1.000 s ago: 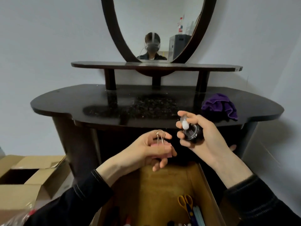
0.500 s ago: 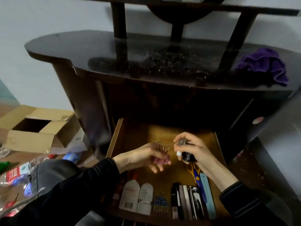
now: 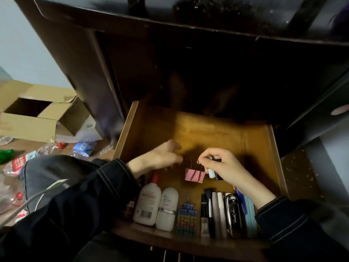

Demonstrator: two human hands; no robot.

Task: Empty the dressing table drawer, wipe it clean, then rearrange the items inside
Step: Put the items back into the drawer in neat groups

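Note:
The wooden drawer [image 3: 211,135] is pulled out below the dark dressing table [image 3: 132,17]. My right hand [image 3: 226,167] is closed around a small dark bottle with a white cap [image 3: 213,173], and its fingertips meet the wire handles of pink binder clips [image 3: 195,175] low over the drawer floor. Whether the clips rest on the floor I cannot tell. My left hand [image 3: 162,157] hovers just left of the clips with fingers apart and nothing in it. Along the drawer's front lie two white bottles [image 3: 149,205], small coloured clips [image 3: 187,218], brushes and tubes [image 3: 209,212] and a black case [image 3: 233,214].
An open cardboard box [image 3: 37,114] stands on the floor to the left, with plastic bottles and wrappers [image 3: 20,161] scattered near it. A white cable [image 3: 37,197] crosses my left sleeve. The drawer's rear half shows bare wood.
The view tipped from the mirror down into the drawer. Both hands went down into it. My left hand let go of the pink clips, which now sit at my right hand's fingertips.

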